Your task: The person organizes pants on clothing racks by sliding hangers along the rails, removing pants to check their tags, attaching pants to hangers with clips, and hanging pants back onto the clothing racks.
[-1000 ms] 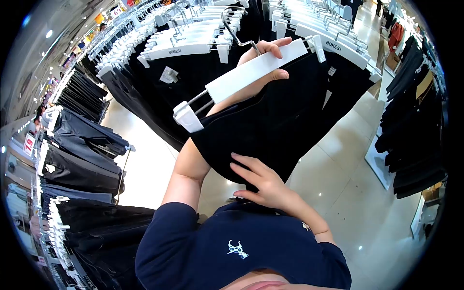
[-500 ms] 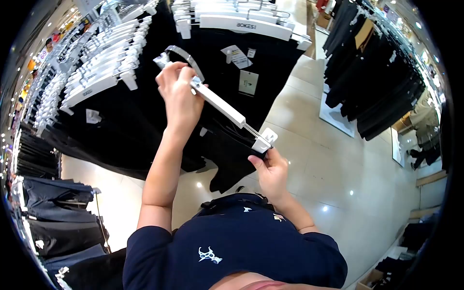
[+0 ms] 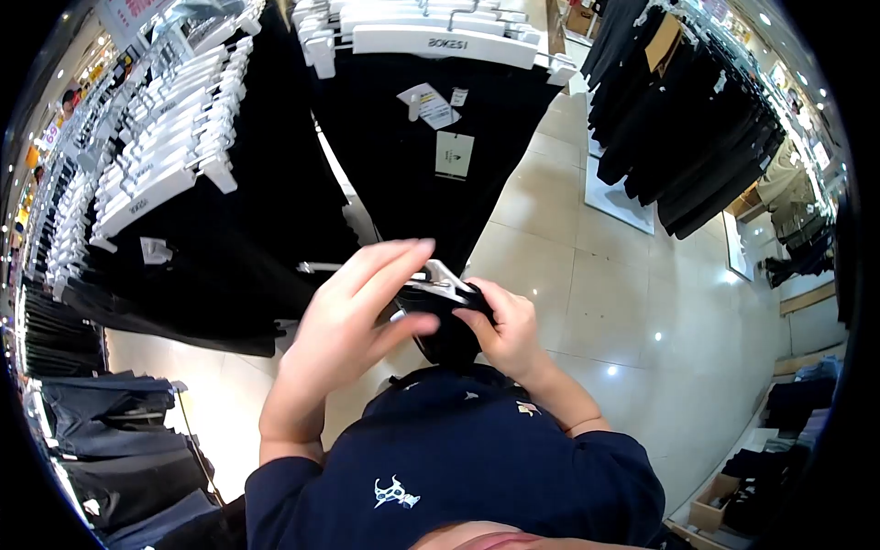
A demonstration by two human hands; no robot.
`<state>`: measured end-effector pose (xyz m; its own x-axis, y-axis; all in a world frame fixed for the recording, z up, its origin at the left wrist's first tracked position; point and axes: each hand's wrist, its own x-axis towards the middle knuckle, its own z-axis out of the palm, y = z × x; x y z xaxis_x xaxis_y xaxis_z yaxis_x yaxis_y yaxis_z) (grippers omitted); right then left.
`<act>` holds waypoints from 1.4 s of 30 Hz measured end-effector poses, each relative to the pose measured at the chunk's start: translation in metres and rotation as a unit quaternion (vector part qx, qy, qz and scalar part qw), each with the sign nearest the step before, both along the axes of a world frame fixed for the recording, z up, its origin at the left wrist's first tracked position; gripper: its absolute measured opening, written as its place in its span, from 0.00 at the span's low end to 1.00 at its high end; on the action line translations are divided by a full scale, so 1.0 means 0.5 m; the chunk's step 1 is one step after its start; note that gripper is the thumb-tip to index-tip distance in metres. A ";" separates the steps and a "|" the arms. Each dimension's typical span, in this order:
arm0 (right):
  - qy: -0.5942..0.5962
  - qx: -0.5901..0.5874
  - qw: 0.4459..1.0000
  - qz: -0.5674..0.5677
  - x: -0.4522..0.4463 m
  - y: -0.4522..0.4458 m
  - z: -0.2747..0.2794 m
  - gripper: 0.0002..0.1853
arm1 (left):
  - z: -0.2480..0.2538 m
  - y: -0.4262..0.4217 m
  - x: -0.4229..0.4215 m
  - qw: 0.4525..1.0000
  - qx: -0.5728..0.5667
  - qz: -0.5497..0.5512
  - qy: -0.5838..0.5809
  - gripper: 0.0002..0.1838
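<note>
Close to my body a white clip hanger lies partly hidden behind my left hand, with a thin metal piece showing past the hand's left side. The left hand is slightly blurred, its fingers stretched out and its thumb apart, near the hanger's clip. My right hand pinches the edge of a black garment, apparently trousers, right beside that clip. The garment hangs down in front of my navy shirt. Whether the clip still grips the cloth I cannot tell.
Ahead, black trousers with paper tags hang from white hangers marked BOKESI. More white hangers crowd the rack at left. Dark garments hang at far right over a tiled floor. Folded dark trousers are at lower left.
The hanger has come down closer to my body and turned. My left hand has moved down from its hook end, with fingers spreading. My right hand has shifted slightly down and left.
</note>
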<state>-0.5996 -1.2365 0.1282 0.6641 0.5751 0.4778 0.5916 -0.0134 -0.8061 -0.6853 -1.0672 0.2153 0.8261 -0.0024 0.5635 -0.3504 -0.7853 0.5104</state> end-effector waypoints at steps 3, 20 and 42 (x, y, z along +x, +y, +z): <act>0.001 -0.032 0.999 0.016 -0.006 0.001 -0.001 0.13 | -0.061 0.020 0.038 0.972 -0.079 -0.097 0.200 0.22; 0.085 -0.093 0.992 0.020 -0.002 -0.039 0.027 0.07 | -0.142 0.038 0.011 0.895 -0.416 -0.056 0.153 0.13; -0.245 -0.063 0.967 0.025 0.023 -0.005 0.012 0.14 | -0.104 0.023 0.008 0.959 -0.186 -0.034 0.210 0.14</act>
<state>-0.5883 -1.2392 0.1341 0.3461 0.6749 0.6517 0.9045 -0.0554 -0.4230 -0.6812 -1.0556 0.1634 0.9856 0.0731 0.1524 -0.0953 -0.5041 0.8583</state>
